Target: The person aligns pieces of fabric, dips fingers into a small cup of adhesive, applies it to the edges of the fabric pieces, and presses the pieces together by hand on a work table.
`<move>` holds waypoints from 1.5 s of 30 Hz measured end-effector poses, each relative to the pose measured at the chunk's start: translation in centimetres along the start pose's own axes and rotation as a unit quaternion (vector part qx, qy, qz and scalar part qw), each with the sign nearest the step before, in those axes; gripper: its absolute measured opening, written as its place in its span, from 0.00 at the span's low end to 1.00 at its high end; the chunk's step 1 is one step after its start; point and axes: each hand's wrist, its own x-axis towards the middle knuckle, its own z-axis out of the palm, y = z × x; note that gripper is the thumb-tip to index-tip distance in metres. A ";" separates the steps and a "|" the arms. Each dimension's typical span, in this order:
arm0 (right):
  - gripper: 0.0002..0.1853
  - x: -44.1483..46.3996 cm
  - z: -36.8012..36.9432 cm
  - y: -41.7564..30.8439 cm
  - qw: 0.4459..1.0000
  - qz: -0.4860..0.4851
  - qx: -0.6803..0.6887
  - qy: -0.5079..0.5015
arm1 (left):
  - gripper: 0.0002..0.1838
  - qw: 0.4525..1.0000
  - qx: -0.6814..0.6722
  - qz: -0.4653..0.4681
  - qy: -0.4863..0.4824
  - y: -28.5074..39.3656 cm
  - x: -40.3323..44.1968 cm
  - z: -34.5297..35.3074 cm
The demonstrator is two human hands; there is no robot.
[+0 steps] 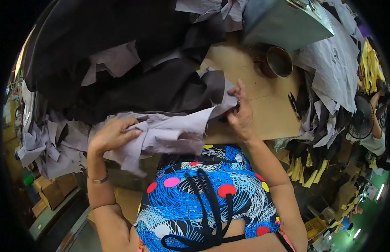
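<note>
Tan tabletop (270, 119) beyond; left fingers (127, 122) and right fingers (241, 89) pinch lavender cloth (174, 127).

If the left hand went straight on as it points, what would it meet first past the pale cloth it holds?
Likely the dark cloth, just beyond the pale cloth in the left hand; fold depth is unclear.

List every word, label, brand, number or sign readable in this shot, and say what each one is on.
There is no readable text in this view.
Pale lilac fabric and dark brown fabric: no lettering visible.
Patterned top: swirls and dots only.
Brown mug and metal box: nothing legible on the sides in view.
Cardboard boxes and the background at the right edge: too small or blurred to tell.
</note>
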 end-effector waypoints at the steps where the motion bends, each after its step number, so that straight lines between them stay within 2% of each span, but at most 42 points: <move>1: 0.45 -0.2 0.1 0.1 1.000 -0.023 -0.010 0.007 | 0.14 1.000 0.013 0.006 0.015 0.5 -0.3 0.1; 2: 0.45 -0.5 0.4 0.4 0.999 -0.046 -0.018 0.015 | 0.14 0.999 0.027 0.012 0.030 0.9 -0.5 0.1; 3: 0.45 -0.7 0.7 0.5 0.997 -0.069 -0.026 0.022 | 0.14 0.996 0.036 0.058 0.064 1.5 -0.2 0.0; 4: 0.45 -0.7 1.0 0.3 0.998 -0.052 0.004 0.042 | 0.14 0.989 0.046 0.103 0.099 2.4 0.4 -0.3; 5: 0.45 -0.7 1.0 0.1 0.994 -0.096 -0.012 0.054 | 0.14 0.979 0.056 0.147 0.133 3.3 1.2 -0.4; 7: 0.45 -0.3 1.1 -0.2 0.979 -0.183 -0.043 0.080 | 0.17 0.947 0.003 0.257 0.192 5.3 4.0 0.1; 9: 0.40 -0.4 1.0 -0.2 0.964 -0.247 -0.072 0.068 | 0.19 0.922 -0.060 0.320 0.212 8.6 6.4 1.2; 11: 0.38 -0.8 0.6 -0.4 0.953 -0.285 -0.086 0.049 | 0.20 0.930 0.032 0.311 0.190 9.5 8.0 2.3; 12: 0.36 -0.8 0.2 -0.8 0.953 -0.270 -0.120 0.064 | 0.20 0.931 0.079 0.306 0.180 9.4 8.6 2.9; 13: 0.36 -1.0 -0.3 -0.4 0.970 -0.213 -0.108 0.049 | 0.20 0.940 0.128 0.273 0.162 8.9 9.1 3.7; 15: 0.36 -1.5 -1.3 0.3 0.992 -0.096 -0.081 0.022 | 0.18 0.925 0.160 0.288 0.191 7.3 10.0 5.6; 16: 0.36 -1.8 -1.8 0.1 0.998 -0.008 -0.044 0.035 | 0.17 0.920 0.161 0.298 0.199 6.7 10.1 6.1; 19: 0.37 0.5 -3.8 -0.7 0.987 -0.045 -0.130 0.083 | 0.16 0.907 0.160 0.322 0.217 6.1 9.8 7.2; 22: 0.36 4.3 -3.5 -3.8 0.979 -0.167 -0.111 -0.035 | 0.15 0.900 0.161 0.336 0.229 6.2 9.6 7.6; 25: 0.35 6.3 -1.3 -3.7 0.914 -0.250 -0.268 -0.174 | 0.13 0.900 0.138 0.325 0.256 6.1 9.0 7.6; 26: 0.33 6.5 -1.4 -3.2 0.892 -0.228 -0.316 -0.228 | 0.12 0.903 0.125 0.307 0.274 6.1 8.4 7.4; 28: 0.35 6.9 -3.0 -3.4 0.906 -0.154 -0.290 -0.267 | 0.09 0.897 0.088 0.281 0.330 5.8 7.4 6.5; 29: 0.37 7.1 -3.8 -3.6 0.910 -0.116 -0.276 -0.286 | 0.09 0.902 0.076 0.236 0.353 5.5 6.7 5.9; 31: 0.35 6.3 -5.2 -4.4 0.941 -0.113 -0.202 -0.248 | 0.09 0.926 0.082 0.116 0.350 4.7 5.3 4.7; 34: 0.33 5.2 -6.3 -6.7 0.957 -0.129 -0.140 -0.219 | 0.11 0.875 0.168 0.123 0.437 6.4 4.7 3.8; 37: 0.32 4.5 -7.1 -8.9 0.953 -0.175 -0.150 -0.195 | 0.14 0.847 0.096 0.316 0.416 10.2 5.7 3.5; 39: 0.30 4.4 -8.0 -10.3 0.946 -0.198 -0.169 -0.192 | 0.15 0.868 0.095 0.363 0.326 11.4 7.0 4.2; 40: 0.30 4.3 -8.2 -10.3 0.949 -0.211 -0.164 -0.165 | 0.15 0.899 0.080 0.357 0.239 10.8 8.3 4.6; 43: 0.29 4.2 -9.1 -9.7 0.957 -0.226 -0.148 -0.106 | 0.13 0.923 0.164 0.301 0.175 9.6 9.4 3.9; 45: 0.29 4.1 -9.6 -9.0 0.965 -0.199 -0.139 -0.097 | 0.12 0.922 0.155 0.280 0.217 8.7 9.6 3.7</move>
